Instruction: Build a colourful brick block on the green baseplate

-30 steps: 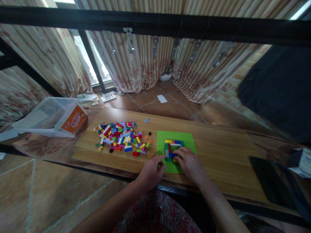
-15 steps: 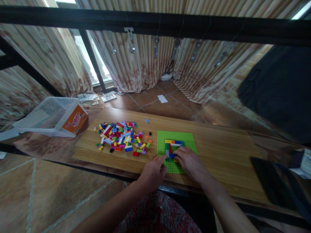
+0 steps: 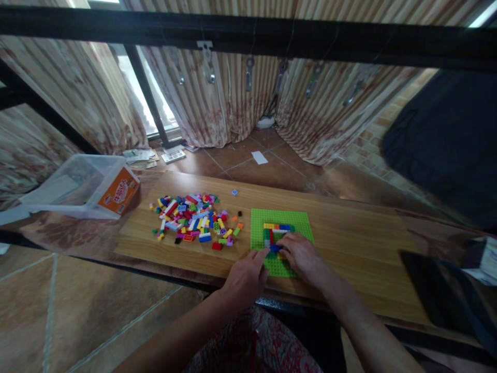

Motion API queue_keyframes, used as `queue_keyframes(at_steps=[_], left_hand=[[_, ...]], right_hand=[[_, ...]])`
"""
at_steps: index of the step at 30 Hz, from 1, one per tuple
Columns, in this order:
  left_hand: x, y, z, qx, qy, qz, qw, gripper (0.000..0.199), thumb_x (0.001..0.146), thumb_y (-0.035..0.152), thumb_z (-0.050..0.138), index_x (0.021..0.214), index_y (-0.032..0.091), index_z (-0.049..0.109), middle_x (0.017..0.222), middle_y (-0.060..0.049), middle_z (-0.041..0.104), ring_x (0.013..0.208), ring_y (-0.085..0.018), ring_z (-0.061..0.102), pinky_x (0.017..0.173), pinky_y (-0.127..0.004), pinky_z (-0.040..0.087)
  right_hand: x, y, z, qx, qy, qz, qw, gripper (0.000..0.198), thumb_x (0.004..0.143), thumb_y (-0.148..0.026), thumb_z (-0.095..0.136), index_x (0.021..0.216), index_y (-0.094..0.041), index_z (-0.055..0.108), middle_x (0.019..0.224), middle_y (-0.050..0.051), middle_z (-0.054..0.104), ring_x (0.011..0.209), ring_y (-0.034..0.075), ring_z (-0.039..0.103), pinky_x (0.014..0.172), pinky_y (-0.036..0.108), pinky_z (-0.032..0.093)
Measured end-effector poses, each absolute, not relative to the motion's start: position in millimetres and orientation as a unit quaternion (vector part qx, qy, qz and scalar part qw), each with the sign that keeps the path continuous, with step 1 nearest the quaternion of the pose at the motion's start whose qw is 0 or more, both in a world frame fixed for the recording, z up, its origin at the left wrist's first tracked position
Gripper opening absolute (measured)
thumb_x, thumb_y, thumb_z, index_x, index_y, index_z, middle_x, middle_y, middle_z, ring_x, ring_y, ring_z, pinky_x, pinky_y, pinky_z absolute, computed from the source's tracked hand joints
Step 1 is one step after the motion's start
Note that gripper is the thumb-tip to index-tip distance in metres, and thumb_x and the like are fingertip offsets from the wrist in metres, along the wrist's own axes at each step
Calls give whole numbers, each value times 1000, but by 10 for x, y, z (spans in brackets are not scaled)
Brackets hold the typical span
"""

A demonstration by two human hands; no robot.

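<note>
Item: my right hand [image 3: 305, 259], bare — forefinger and thumb narrow, pinched about the right end of a dark blue plastic brick [image 3: 275, 248].

Item: my left hand [image 3: 248, 272], bare, fingers bent and drawn together, forefinger tip at the left end of that brick; whether it grips anything I cannot tell.

Item: the blue brick, between my two sets of fingertips, at the near side of a hollow, multicoloured frame of plastic bricks [image 3: 271, 235]. Just beyond my fingertips the frame's far side shows yellow, orange and blue; my right hand hides part of the rest.

Item: one flat, bright green, studded plastic baseplate [image 3: 258, 223], beneath the frame and my fingertips.

Item: one heap of loose, mixed-colour plastic bricks [image 3: 194, 217], well to the left of my fingers; a red brick [image 3: 217, 246] lies on its near edge.

Item: one small, pale blue brick [image 3: 234, 192], farther from me than my fingers, apart from the heap.

Item: one long, light brown wooden board [image 3: 349, 233], under all these.

Item: one clear plastic box [image 3: 85, 181] with an orange label [image 3: 119, 191] — far left of my fingers, past the heap.
</note>
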State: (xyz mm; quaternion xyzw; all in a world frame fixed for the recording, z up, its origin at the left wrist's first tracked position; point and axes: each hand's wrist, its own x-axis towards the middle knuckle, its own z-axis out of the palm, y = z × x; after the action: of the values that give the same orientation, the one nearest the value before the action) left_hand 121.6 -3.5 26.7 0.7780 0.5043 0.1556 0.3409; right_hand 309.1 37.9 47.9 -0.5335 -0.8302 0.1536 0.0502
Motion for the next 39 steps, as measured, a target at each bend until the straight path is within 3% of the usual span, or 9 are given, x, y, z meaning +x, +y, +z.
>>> queue_keyframes(at_steps=[13,20,26,33,39], left_hand=[[1244,-61,273,809,498,100,297,51,88,23,44,138,16,36,118,-12,57,97,-25,61,85,-40,51],[1250,-64,266,808,498,103,298,52,88,22,43,139,18,34,118,-12,56,99,-24,61,86,-39,51],[1255,-80,253,807,499,105,298,52,88,21,44,139,19,33,119,-11,53,97,-23,60,85,-39,52],[1244,-98,192,807,493,132,299,54,87,20,45,140,23,32,127,-10,47,101,-22,59,87,-38,52],[1252,-111,164,807,492,145,293,55,87,19,45,139,23,32,133,-11,44,107,-23,58,90,-39,51]], right_hand=[[3181,373,366,-491,-866,78,55,18,86,-10,50,87,-18,66,88,7,62,88,22,52,81,34,43],[3217,354,455,-502,-865,30,-5,15,86,-11,52,87,-18,66,88,8,62,88,23,53,76,33,42],[3189,421,500,-505,-859,82,-12,16,88,-16,52,90,-20,68,88,6,65,89,21,55,78,31,41],[3276,492,446,-489,-848,196,58,18,88,-19,54,94,-21,70,93,5,68,93,19,58,84,32,43],[3256,452,391,-514,-825,216,91,19,88,-21,52,94,-21,70,94,5,68,92,19,59,84,32,44]])
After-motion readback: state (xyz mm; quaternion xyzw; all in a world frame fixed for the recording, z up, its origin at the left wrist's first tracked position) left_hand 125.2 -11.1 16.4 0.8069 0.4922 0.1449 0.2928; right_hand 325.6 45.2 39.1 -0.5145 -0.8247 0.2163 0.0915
